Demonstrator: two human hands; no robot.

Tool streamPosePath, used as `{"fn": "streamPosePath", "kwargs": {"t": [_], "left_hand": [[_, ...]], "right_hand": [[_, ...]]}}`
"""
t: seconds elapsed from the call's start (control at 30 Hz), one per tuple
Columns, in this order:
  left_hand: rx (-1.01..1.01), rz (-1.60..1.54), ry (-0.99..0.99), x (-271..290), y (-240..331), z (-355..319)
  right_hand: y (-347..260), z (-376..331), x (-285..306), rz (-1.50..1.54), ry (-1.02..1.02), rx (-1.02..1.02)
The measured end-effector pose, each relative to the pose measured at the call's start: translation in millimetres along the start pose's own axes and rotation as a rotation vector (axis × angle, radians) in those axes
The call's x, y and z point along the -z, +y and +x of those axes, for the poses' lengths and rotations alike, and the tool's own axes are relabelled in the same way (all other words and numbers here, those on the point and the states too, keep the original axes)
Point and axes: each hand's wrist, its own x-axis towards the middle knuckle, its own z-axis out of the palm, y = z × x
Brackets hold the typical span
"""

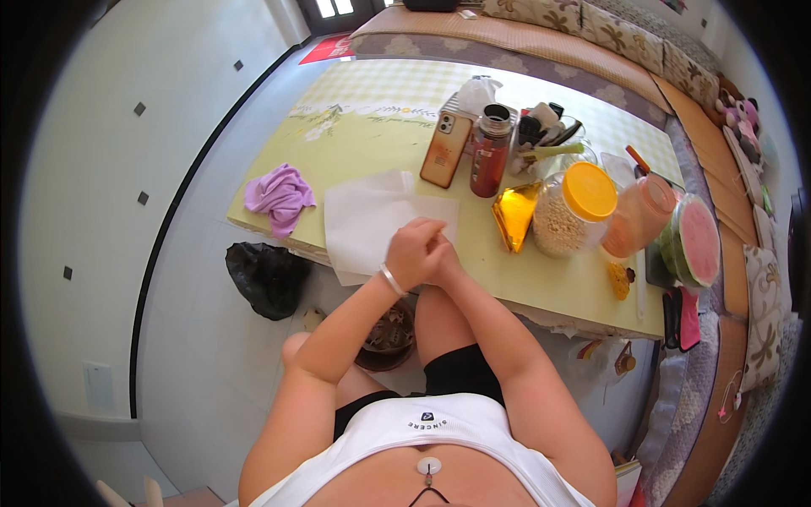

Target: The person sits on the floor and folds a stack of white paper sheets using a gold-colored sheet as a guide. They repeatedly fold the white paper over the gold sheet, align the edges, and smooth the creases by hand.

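Note:
My left hand (412, 252), a silver bangle on its wrist, lies curled at the table's near edge with its fingertips on the right edge of a white paper sheet (363, 218). Pressed against it from the right, my right hand (446, 260) is mostly covered by the left, so its fingers are hidden. The sheet lies flat on the yellow-green tablecloth (363, 139) and hangs a little over the edge.
A purple cloth (279, 196) lies left of the paper. Behind stand a phone (446, 149) and a dark red bottle (492, 152). To the right are a gold foil pack (515, 215), a yellow-lidded jar (574, 211), an orange jar (638, 215) and a halved watermelon (697, 241). A black bag (266, 279) sits on the floor.

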Motion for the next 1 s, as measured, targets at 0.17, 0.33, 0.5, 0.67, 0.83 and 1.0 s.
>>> {"fn": "streamPosePath", "kwargs": {"t": [0.17, 0.33, 0.5, 0.67, 0.83, 1.0], "left_hand": [[-0.066, 0.337, 0.033, 43, -62, -50], [0.153, 0.306, -0.153, 51, -70, -69], [-0.051, 0.398, -0.060, 60, -100, -77], [-0.042, 0.281, -0.119, 72, -130, -75], [0.020, 0.546, 0.133, 88, -145, -68], [0.117, 0.537, 0.283, 79, -157, -61]], "right_hand": [[-33, 18, 28, -0.238, -0.122, 0.057], [-36, 18, 18, -0.275, -0.067, -0.045], [-60, 42, 28, -0.429, -0.186, -0.109], [-29, 69, 45, -0.707, -0.233, 0.117], [-36, 63, 35, -0.816, -0.392, -0.074], [-53, 52, 10, -0.860, -0.291, -0.197]]}}
